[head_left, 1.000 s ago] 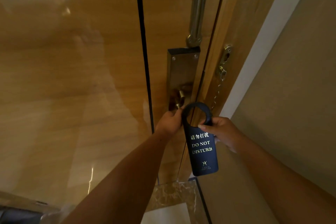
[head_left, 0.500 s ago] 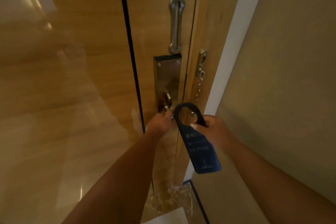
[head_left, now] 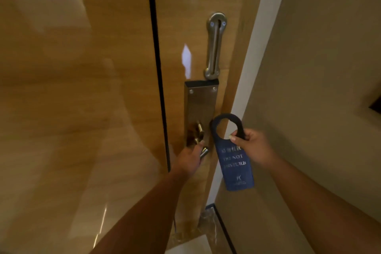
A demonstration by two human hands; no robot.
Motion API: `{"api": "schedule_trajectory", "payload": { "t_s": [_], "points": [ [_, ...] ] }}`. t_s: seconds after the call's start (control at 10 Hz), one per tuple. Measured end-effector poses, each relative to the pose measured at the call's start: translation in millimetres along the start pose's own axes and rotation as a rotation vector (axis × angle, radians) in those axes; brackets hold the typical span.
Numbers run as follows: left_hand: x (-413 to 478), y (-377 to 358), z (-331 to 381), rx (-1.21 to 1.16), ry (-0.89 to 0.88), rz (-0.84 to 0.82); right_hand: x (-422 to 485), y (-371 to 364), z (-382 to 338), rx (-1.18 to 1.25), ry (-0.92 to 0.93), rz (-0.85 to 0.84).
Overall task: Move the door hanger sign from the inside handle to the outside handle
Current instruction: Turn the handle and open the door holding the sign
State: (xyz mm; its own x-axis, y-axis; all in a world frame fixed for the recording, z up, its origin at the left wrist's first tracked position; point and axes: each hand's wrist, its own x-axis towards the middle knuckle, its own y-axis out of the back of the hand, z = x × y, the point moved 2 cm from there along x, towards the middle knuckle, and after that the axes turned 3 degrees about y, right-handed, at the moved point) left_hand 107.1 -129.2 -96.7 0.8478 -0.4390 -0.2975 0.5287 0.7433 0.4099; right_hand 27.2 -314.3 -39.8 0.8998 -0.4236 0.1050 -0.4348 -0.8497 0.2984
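Observation:
A dark blue "DO NOT DISTURB" door hanger sign [head_left: 235, 163] hangs free in the air, off the handle, just right of the lock plate. My right hand [head_left: 250, 148] pinches the right side of its loop. My left hand [head_left: 189, 158] is closed over the inside lever handle [head_left: 203, 151], whose metal end pokes out past my fingers. The handle sits at the bottom of a steel lock plate [head_left: 201, 107] on the glossy wooden door [head_left: 177, 57]. The outside handle is not in view.
A metal swing-bar door guard [head_left: 215, 47] is mounted above the lock plate. The wooden door frame [head_left: 243, 43] and a white strip [head_left: 257, 47] run along the door's right edge, with a beige wall [head_left: 319, 88] beyond. Marble floor [head_left: 198, 233] shows below.
My right hand has carried the sign rightward, clear of the handle. My left hand stays on the lever. The view has shifted, and the security chain on the frame is out of sight.

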Motion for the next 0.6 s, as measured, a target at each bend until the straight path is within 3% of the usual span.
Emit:
{"api": "schedule_trajectory", "payload": {
  "t_s": [0.1,0.4,0.6],
  "points": [
    [-33,-7,-7,-0.028,-0.001,0.014,-23,5,7,0.039,-0.051,0.006],
    [-107,-14,-17,0.389,-0.074,0.042,-96,30,-16,-0.191,-0.044,-0.221],
    [-191,-18,-4,0.939,-0.088,0.217,-161,43,-41,-0.214,0.066,-0.334]
  ]
}}
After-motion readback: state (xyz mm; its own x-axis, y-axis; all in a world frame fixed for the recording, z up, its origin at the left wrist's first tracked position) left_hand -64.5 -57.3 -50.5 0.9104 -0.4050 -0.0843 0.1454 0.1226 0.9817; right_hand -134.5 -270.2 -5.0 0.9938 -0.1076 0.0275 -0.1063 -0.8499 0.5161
